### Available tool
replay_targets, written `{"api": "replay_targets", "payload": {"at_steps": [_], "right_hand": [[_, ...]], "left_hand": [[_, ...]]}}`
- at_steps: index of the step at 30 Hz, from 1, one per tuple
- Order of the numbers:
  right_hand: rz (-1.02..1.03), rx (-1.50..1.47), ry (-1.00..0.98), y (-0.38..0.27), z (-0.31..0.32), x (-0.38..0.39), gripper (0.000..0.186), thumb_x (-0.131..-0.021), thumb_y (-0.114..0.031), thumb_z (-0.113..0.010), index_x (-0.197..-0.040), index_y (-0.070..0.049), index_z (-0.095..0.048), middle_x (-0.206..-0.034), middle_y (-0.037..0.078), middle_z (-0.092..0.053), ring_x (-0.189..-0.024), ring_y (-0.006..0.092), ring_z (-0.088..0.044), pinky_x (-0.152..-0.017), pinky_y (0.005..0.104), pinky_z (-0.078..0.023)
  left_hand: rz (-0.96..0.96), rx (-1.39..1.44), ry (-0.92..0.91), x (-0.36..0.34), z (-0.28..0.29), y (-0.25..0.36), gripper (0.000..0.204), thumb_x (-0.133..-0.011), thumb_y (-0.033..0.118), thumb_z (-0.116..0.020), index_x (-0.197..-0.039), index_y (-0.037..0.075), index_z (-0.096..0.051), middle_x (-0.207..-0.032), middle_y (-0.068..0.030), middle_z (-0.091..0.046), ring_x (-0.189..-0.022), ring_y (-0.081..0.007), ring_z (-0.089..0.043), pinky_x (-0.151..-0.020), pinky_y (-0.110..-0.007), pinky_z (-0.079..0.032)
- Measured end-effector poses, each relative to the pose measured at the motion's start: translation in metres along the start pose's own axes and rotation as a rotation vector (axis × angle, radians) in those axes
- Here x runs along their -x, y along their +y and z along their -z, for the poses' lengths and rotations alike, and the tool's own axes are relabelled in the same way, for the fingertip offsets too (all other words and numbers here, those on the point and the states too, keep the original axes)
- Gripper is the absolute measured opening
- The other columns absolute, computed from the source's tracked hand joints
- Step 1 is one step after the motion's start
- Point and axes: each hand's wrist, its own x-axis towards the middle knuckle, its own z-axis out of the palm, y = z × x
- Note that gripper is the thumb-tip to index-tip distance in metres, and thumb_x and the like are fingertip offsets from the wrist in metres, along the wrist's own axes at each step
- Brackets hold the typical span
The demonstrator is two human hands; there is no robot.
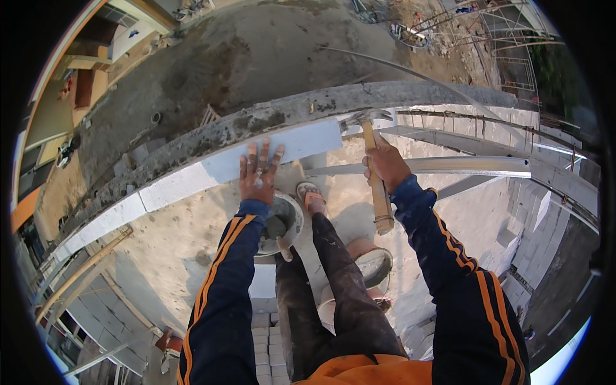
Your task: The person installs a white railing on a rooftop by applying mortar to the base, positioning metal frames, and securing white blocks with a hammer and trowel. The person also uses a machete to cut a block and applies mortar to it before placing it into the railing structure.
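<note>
My left hand (pixel 258 173) lies with its fingers spread on a pale block (pixel 309 141), which sits in a row along the wall top. My right hand (pixel 387 165) is wrapped round the wooden handle of a claw hammer (pixel 382 208). The metal hammer head is at the block's right end; whether it touches is hard to tell. Below my left hand stands a bucket (pixel 298 224) of grey mortar, with a tool's wooden handle (pixel 284 249) sticking out over its rim.
A rough concrete beam (pixel 269 115) runs beyond the blocks. To the right, a long metal bar (pixel 462 165) crosses at hand height near rebar (pixel 487 119). More buckets (pixel 371 256) stand by my legs. Stacked blocks (pixel 539 231) lie at the right, scaffolding poles (pixel 83 282) at the left.
</note>
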Motion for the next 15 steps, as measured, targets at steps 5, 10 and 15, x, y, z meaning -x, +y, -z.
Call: {"api": "replay_targets", "payload": {"at_steps": [5, 10, 15], "right_hand": [[0.904, 0.596, 0.466, 0.042, -0.046, 0.048, 0.053, -0.09, -0.003, -0.052, -0.143, 0.001, -0.042, -0.098, 0.026, -0.061, -0.076, 0.0405, -0.064, -0.065, 0.0408, -0.054], [0.921, 0.844, 0.283, 0.093, -0.061, 0.05, 0.068, -0.08, -0.001, -0.059, -0.145, -0.009, -0.042, -0.095, 0.02, -0.058, -0.069, 0.0381, -0.064, -0.059, 0.044, -0.055], [0.764, 0.846, 0.149, 0.11, -0.062, 0.051, 0.07, -0.077, -0.004, -0.061, -0.145, -0.014, -0.044, -0.094, 0.017, -0.057, -0.067, 0.0359, -0.063, -0.059, 0.0451, -0.055]], "left_hand": [[0.002, 0.001, -0.006, -0.003, 0.002, 0.001, 0.073, -0.081, 0.003, -0.063, -0.146, 0.033, -0.046, -0.159, -0.0002, -0.03, -0.146, -0.0304, -0.028, -0.117, -0.049, -0.028], [-0.011, -0.004, -0.037, -0.003, 0.005, -0.001, 0.076, -0.079, 0.0, -0.061, -0.146, 0.032, -0.045, -0.159, -0.0003, -0.03, -0.141, -0.0321, -0.036, -0.114, -0.051, -0.032], [-0.029, -0.099, -0.016, -0.003, 0.001, -0.001, 0.074, -0.08, 0.002, -0.062, -0.146, 0.031, -0.046, -0.158, -0.0007, -0.031, -0.142, -0.0323, -0.035, -0.114, -0.05, -0.032]]}}
